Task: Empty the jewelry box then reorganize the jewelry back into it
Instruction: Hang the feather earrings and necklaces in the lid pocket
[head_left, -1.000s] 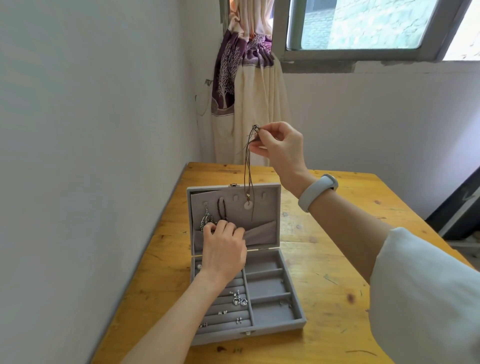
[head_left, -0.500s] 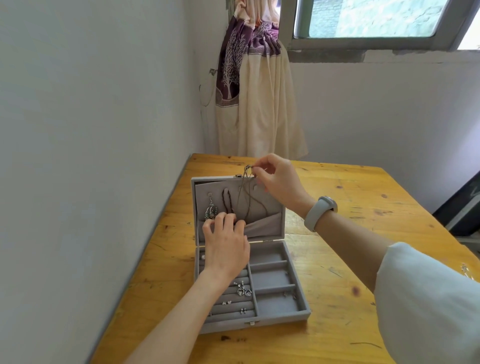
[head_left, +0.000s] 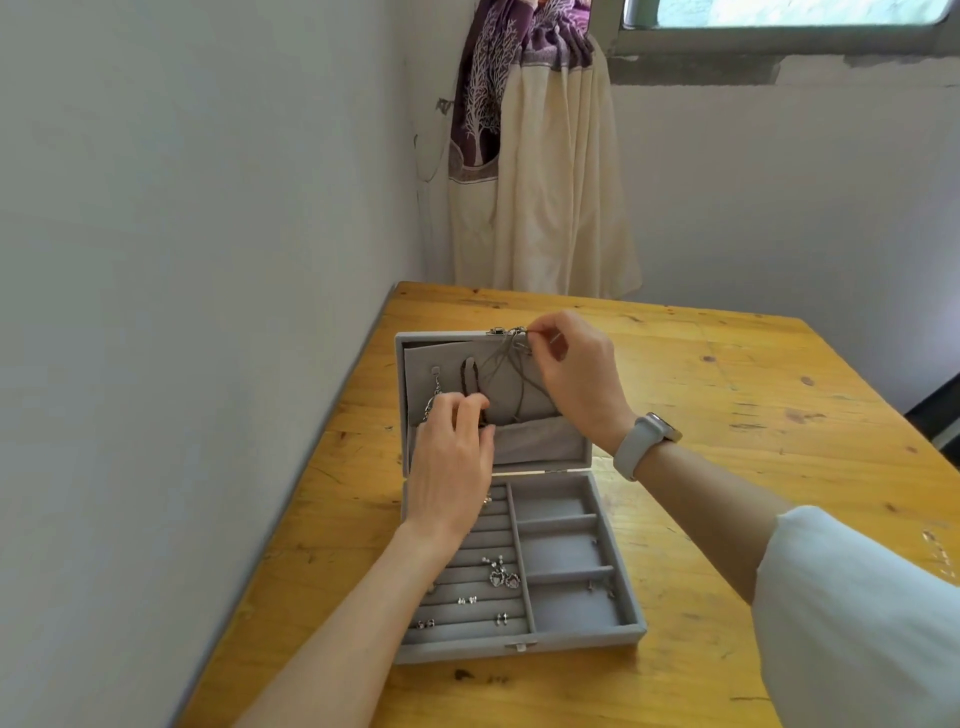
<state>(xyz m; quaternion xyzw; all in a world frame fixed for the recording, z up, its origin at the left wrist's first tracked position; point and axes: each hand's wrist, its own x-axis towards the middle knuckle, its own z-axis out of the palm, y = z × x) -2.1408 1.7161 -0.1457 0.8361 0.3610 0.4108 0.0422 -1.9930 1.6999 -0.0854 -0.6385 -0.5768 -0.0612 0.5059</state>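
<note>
The right hand (head_left: 574, 376) is up at the top edge of the raised lid (head_left: 540, 447), thumb and forefinger pinched on the gathered end of a thin brown cord necklace (head_left: 511, 374), whose strands fall in loose loops across the lid's grey lining toward the elastic pocket (head_left: 535, 441) below. The left hand (head_left: 452, 457) lies over the lower left part of the lid, its fingers curled onto the lining just above the pocket (whether they grip anything cannot be told, since the fingertips hide what is under them). Beside those fingers a silver chain (head_left: 434, 395) hangs from a hook and a dark beaded loop (head_left: 470, 376) hangs next to it. The jewelry box (head_left: 571, 642) stands open on the wooden table (head_left: 727, 441), near the table's left edge by the wall, lid upright at the far side. In its tray the left half is ribbed with ring rolls that carry small silver earrings (head_left: 470, 600) and a pair of heart-shaped pendants (head_left: 504, 578); the right half is split into three compartments (head_left: 561, 551), with a few tiny pieces against their right wall. A pale watch (head_left: 644, 441) sits on the right wrist, and a cream and purple curtain (head_left: 540, 156) hangs behind the table.
</note>
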